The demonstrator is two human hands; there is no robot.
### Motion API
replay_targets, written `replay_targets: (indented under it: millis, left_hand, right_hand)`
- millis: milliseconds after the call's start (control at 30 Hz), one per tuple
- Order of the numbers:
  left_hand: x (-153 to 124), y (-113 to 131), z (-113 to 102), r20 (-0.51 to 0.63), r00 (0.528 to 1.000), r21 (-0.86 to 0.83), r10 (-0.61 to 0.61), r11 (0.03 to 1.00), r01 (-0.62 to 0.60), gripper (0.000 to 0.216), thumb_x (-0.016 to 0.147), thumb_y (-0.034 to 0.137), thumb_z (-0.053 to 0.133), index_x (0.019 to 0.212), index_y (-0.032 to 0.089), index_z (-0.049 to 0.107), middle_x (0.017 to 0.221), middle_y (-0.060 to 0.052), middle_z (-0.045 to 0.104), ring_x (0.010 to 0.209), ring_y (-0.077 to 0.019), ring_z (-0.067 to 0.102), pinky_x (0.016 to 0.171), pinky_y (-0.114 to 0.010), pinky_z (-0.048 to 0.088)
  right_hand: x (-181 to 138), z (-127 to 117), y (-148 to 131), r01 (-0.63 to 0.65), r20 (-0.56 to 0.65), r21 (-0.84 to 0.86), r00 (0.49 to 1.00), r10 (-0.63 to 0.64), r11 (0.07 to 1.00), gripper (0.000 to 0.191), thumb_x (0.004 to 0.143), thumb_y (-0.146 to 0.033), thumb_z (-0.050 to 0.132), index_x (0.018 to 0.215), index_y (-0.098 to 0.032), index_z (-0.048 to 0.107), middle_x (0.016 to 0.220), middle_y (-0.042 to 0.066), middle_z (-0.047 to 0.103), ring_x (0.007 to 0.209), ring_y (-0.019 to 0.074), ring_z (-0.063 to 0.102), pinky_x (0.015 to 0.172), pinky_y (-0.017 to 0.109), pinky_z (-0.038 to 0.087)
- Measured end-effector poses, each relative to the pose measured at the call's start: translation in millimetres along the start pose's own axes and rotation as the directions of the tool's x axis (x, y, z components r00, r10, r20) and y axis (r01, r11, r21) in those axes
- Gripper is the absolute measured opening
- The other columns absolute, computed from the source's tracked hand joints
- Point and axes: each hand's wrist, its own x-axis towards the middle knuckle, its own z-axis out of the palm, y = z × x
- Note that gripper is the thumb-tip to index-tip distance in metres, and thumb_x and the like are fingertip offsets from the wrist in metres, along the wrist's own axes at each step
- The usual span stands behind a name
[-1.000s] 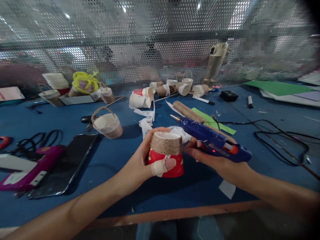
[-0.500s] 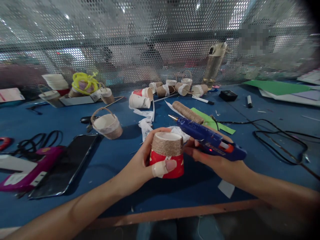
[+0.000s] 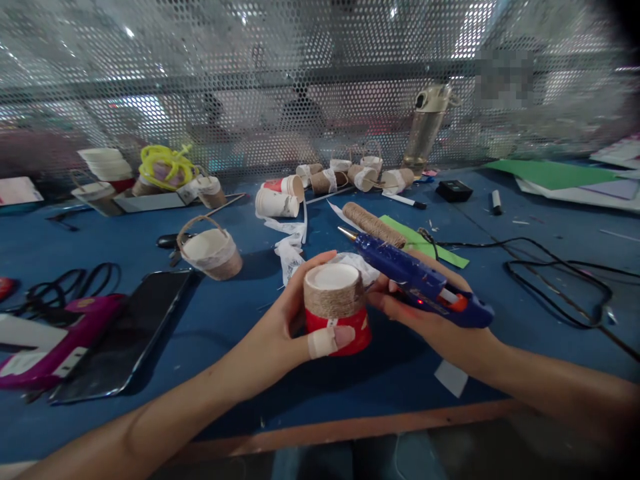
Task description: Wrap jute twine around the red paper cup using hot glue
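My left hand point(image 3: 287, 320), with tape round its thumb, is closed round a red paper cup point(image 3: 343, 341). Brown twine point(image 3: 334, 300) is wound round the cup's upper half, and a white end faces up. My right hand point(image 3: 425, 323) grips a blue hot glue gun point(image 3: 410, 273), its metal nozzle pointing left, above and behind the cup. The right fingertips are close to the cup's right side; whether they touch it is unclear. White lace point(image 3: 290, 257) lies just behind the hands, near a roll of twine point(image 3: 375, 225).
A small twine basket point(image 3: 213, 253), a phone point(image 3: 130, 333) and a purple glue gun point(image 3: 70, 347) are on the left. Paper cups point(image 3: 277, 202), several small baskets and a bottle point(image 3: 425, 130) stand towards the perforated screen point(image 3: 250, 120). A black cord point(image 3: 555, 313) loops at right.
The cup has tipped slightly, so more of its white end shows. The glue gun's back end has dropped a little. Both hands keep their hold.
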Motion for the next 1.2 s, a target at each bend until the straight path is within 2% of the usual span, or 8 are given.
replay_targets:
  millis: [167,300,500,667,800,967,1100,1200]
  left_hand:
    - [-0.3,-3.2,-1.7,-0.012,1.000,-0.015,0.013,1.000,-0.014,0.069,0.084,0.033,0.090,0.141,0.037,0.051,0.149,-0.004,0.065,0.138,-0.0331,0.062,0.110,-0.040,0.055]
    - [-0.2,-3.7,-2.6,-0.013,1.000,-0.041,0.007,0.999,-0.008,0.062,0.088,0.031,0.086,0.141,0.033,0.054,0.147,-0.004,0.067,0.142,-0.0316,0.059,0.111,-0.036,0.053]
    - [-0.3,1.0,0.7,0.054,0.998,-0.033,-0.025,0.999,0.027,0.081,0.083,0.032,0.091,0.150,0.037,0.046,0.154,-0.004,0.063,0.143,-0.0315,0.058,0.116,-0.040,0.050]
    - [-2.6,5.5,10.5,-0.073,0.995,0.038,-0.070,0.997,0.073,0.081,0.078,0.039,0.094,0.147,0.034,0.051,0.144,-0.005,0.070,0.141,-0.0360,0.060,0.115,-0.044,0.050]
    - [-4.3,9.0,15.3,-0.198,0.978,0.025,-0.069,0.997,0.076,0.085,0.069,0.046,0.098,0.142,0.031,0.057,0.140,-0.005,0.074,0.135,-0.0368,0.064,0.110,-0.042,0.054]
    - [-3.8,11.2,12.5,-0.245,0.966,0.036,-0.081,0.995,0.093,0.083,0.063,0.049,0.099,0.135,0.027,0.063,0.132,-0.007,0.077,0.129,-0.0383,0.067,0.107,-0.043,0.055]
    - [-3.5,10.7,12.9,-0.256,0.964,0.008,-0.067,0.997,0.071,0.080,0.062,0.046,0.100,0.132,0.027,0.065,0.128,-0.006,0.078,0.126,-0.0359,0.069,0.106,-0.040,0.056]
    - [-3.3,10.0,14.6,-0.259,0.964,-0.028,-0.069,0.998,0.064,0.079,0.063,0.043,0.100,0.132,0.027,0.064,0.129,-0.006,0.078,0.128,-0.0360,0.069,0.105,-0.039,0.057]
  right_hand:
    - [-1.1,-4.5,3.3,0.090,0.056,-0.127,0.995,-0.083,0.988,0.023,0.087,-0.018,0.086,0.094,-0.031,0.068,0.089,-0.004,0.075,0.079,0.0164,0.074,0.070,0.028,0.063]
    - [0.0,-6.6,2.5,0.169,0.077,-0.271,0.985,-0.154,0.948,0.018,0.092,-0.025,0.083,0.095,-0.029,0.066,0.086,-0.004,0.071,0.073,0.0144,0.069,0.064,0.027,0.056]
    - [-3.7,-4.2,-0.9,0.265,0.128,-0.450,0.964,-0.232,0.853,0.019,0.092,-0.029,0.081,0.096,-0.026,0.062,0.087,-0.003,0.074,0.074,0.0153,0.071,0.063,0.026,0.055]
    - [-5.2,0.9,-2.6,0.345,0.158,-0.473,0.938,-0.307,0.811,0.023,0.090,-0.021,0.080,0.093,-0.025,0.058,0.082,-0.005,0.074,0.067,0.0127,0.069,0.063,0.023,0.056]
    - [-5.2,-0.6,-3.2,0.268,0.169,-0.384,0.961,-0.218,0.883,0.021,0.090,-0.025,0.082,0.097,-0.024,0.062,0.084,-0.003,0.075,0.071,0.0142,0.071,0.064,0.025,0.056]
    - [-5.9,-0.6,-0.6,0.083,0.176,-0.161,0.983,-0.054,0.983,0.021,0.090,-0.017,0.082,0.102,-0.026,0.067,0.081,-0.006,0.069,0.064,0.0105,0.066,0.062,0.023,0.059]
    - [-2.6,6.1,-4.3,-0.059,0.129,0.034,0.990,0.054,0.998,0.023,0.085,-0.016,0.085,0.090,-0.024,0.064,0.079,-0.006,0.069,0.060,0.0078,0.065,0.060,0.020,0.061]
    - [0.4,10.2,-10.1,-0.129,0.098,0.089,0.988,0.120,0.988,0.028,0.081,-0.016,0.089,0.085,-0.024,0.063,0.075,-0.007,0.068,0.058,0.0070,0.062,0.058,0.019,0.061]
